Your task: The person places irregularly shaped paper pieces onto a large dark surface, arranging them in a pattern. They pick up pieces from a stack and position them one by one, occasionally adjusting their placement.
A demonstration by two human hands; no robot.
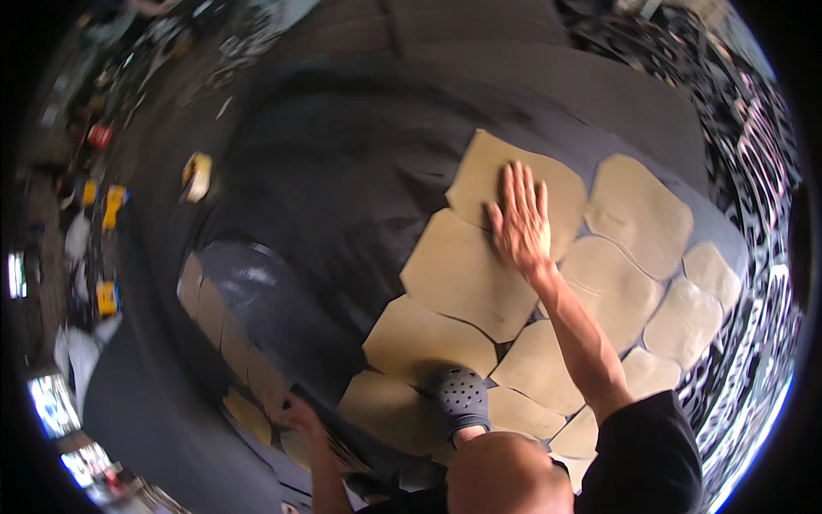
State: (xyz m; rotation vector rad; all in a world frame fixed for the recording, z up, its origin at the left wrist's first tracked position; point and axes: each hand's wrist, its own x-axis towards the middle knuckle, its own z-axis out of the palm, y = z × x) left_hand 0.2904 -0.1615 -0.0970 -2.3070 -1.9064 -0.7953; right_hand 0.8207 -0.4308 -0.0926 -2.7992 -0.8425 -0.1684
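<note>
From where I sit, the right hand (522,230) is flat on a tan panel (563,197), its palm down, the fingers straight and close together, and the thumb held a little apart. It grips nothing. The panel lies directly under that hand, on a black sheet (334,214), and is well apart from the left hand (295,417), ahead of it and to its right.

I have the left hand lower down, blurred beside a strip of tan pieces (248,360); I cannot tell whether it is closed or holds anything.

More tan panels (471,265) fit edge to edge nearer the body from the right hand, and others spread to its right. Between the two hands, closer to the body, a grey clog (465,398) stands on them. Far to the right hand's right I see tangled black scraps (745,146).
</note>
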